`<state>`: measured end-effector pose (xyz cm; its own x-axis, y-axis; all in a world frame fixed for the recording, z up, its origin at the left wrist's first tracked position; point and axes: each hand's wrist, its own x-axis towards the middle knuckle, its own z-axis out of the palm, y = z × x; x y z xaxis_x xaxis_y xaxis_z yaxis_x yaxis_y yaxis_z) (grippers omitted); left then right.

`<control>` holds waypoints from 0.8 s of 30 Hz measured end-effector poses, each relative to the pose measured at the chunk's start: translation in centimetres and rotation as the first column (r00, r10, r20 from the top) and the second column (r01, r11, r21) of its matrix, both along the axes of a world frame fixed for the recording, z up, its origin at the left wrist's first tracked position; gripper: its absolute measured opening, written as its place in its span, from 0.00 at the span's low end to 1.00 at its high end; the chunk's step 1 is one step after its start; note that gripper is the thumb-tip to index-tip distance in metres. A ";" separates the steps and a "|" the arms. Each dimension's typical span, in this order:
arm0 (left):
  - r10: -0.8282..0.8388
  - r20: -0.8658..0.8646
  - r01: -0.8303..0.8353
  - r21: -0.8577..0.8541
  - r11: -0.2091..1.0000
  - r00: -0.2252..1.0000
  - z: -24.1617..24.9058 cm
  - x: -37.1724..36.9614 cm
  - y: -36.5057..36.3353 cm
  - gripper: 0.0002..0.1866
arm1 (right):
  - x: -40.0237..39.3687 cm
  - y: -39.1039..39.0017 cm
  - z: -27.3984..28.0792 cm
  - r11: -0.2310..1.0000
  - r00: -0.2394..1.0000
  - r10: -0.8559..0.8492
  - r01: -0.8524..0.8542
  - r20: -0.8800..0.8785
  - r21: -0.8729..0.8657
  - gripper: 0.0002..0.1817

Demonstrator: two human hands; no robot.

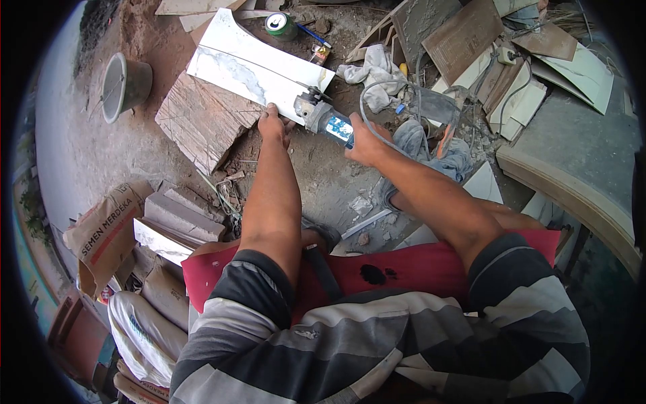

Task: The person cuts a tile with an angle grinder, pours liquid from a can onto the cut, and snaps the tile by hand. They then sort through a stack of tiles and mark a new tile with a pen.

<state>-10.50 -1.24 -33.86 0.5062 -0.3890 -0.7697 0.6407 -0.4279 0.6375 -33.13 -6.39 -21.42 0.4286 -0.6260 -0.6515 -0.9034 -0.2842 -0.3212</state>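
Where the paper cement bag point(111, 229) lies: near left, lettered SEMEN MERDEKA, beside grey blocks point(183, 214).
Grey bucket point(138, 84): far left on the dirt, its mouth turned left.
Rough pinkish slab point(198, 121): right of the bucket, flat on the ground.
White marble-patterned tile point(232, 40): far centre, overlapping the slab's far edge, with a dark line running along its length.
Left hand point(272, 126): thumb on the tile's near edge, the other fingers curled and partly hidden, gripping that edge.
Green can point(280, 27): upright just beyond the tile.
Angle grinder point(326, 118): head at the tile's near right corner; whether its disc touches the tile, I cannot tell.
Right hand point(367, 140): fingers closed around the grinder's body.
Dusty rag point(378, 73): far side, right of the tile.
Brown tile piece point(464, 40): far right, leaning among other offcuts.
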 end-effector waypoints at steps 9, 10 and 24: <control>0.001 0.018 -0.002 0.042 0.999 1.000 0.6 -0.3 -0.1 0.22 | -1.5 0.7 1.6 1.000 1.000 -0.019 0.019 0.000 -0.017 0.37; 0.021 0.022 -0.022 0.036 0.999 1.000 0.7 -0.5 -0.3 0.22 | -1.5 0.7 1.9 0.999 0.999 -0.037 0.037 0.002 -0.029 0.37; 0.211 0.489 -0.404 0.331 0.853 0.847 1.4 0.6 -0.8 0.24 | 7.7 -4.3 3.3 0.983 0.984 -0.025 0.056 0.177 -0.173 0.36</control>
<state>-9.89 -2.08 -32.46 0.8525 0.1431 -0.5028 0.4942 -0.5343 0.6858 -25.41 -10.70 -18.13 0.4971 -0.7434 -0.4475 -0.8503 -0.3145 -0.4220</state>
